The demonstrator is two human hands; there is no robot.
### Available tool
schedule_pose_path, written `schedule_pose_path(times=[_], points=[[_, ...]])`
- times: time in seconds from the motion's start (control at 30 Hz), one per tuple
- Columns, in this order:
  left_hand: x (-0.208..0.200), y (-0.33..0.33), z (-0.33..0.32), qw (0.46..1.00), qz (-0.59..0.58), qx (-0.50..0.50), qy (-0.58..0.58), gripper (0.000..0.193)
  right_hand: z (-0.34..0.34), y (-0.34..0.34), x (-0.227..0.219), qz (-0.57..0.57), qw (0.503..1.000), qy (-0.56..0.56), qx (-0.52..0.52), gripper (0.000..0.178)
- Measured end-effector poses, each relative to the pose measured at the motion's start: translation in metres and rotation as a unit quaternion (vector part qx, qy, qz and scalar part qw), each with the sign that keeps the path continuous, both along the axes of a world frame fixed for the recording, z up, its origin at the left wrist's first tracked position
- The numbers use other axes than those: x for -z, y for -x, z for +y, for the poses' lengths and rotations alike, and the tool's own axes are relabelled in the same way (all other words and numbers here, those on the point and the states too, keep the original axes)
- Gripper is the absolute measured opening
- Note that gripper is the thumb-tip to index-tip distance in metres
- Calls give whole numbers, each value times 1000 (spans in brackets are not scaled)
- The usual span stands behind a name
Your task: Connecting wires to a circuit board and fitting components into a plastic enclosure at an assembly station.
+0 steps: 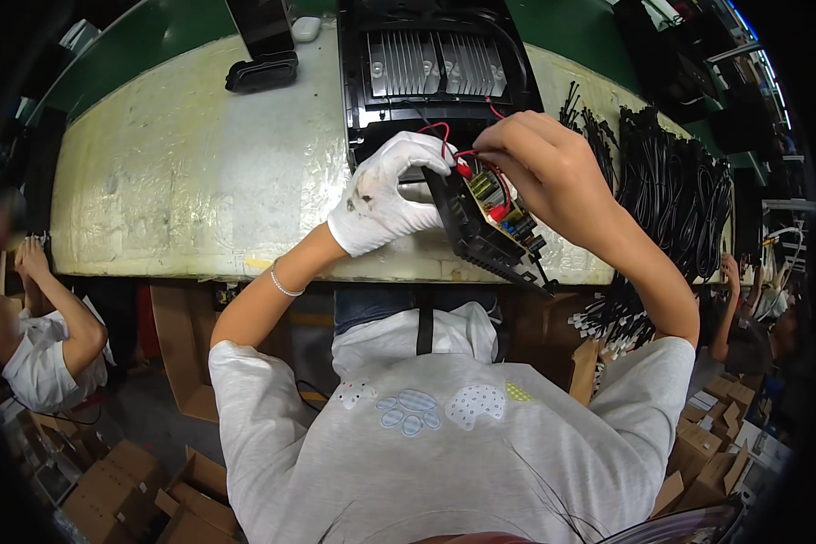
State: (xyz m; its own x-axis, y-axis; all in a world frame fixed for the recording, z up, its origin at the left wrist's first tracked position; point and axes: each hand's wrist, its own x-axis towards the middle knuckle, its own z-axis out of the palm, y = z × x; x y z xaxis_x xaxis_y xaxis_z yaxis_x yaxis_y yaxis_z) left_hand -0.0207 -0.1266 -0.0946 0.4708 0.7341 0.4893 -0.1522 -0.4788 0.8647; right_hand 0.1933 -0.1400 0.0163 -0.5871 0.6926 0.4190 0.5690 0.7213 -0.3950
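Note:
My left hand (383,196), in a smudged white glove, grips the edge of a black plastic cover (462,220), holding it tilted at the table's front edge. A circuit board (494,199) with yellow, blue and red parts sits on the cover's right side. Over it, my bare right hand (553,172) pinches a thin red wire (474,154) near the board's upper end; the fingertips partly hide it. Just beyond both hands lies a large black housing (361,116) with finned silver heat sinks (408,63). Red wires run between the housing and the board.
Bundles of black cables (666,186) hang over the right side of the table (199,181). A black stand (261,72) and a small white case (306,29) are at the back left. Cardboard boxes (118,485) stand on the floor; other people work at both sides.

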Motion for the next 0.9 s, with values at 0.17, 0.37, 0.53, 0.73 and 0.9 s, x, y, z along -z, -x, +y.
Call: schedule_pose_path(times=[0.17, 0.37, 0.53, 0.73, 0.9], points=[[4, -3, 2, 998, 18, -62, -23, 49, -3, 4, -5, -24, 998, 59, -27, 14], [12, 1, 7, 988, 97, -69, -97, 44, 5, 7, -10, -95, 985, 111, -88, 14], [14, 3, 8, 993, 70, -42, -91, 37, 6, 15, -23, -244, 964, 78, -66, 19], [7, 4, 4, 988, 138, -43, -57, 34, 13, 29, -20, -172, 975, -42, -134, 34], [16, 0, 5, 995, 17, -55, -77, 37, 20, 19, -13, -160, 976, 1, -148, 27]])
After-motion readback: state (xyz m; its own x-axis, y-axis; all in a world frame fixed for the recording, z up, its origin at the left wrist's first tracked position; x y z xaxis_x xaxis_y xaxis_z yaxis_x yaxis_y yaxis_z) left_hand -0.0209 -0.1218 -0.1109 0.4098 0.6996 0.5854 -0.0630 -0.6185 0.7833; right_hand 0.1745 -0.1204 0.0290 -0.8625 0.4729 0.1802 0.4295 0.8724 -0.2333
